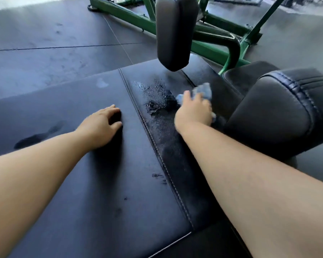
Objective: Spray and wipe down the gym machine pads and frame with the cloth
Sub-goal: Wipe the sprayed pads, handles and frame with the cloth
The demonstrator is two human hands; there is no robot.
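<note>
Head view, wet pad (101,183), dark floor (45,34), right grip (193,110) clutching cloth (203,91), left grip (101,125) relaxed

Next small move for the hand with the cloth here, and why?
Probably sweep the cloth in the right hand leftward over the wet spray patch on the flat pad: droplets sit there unwiped, just beside the cloth, while the left hand rests on the pad.
</note>
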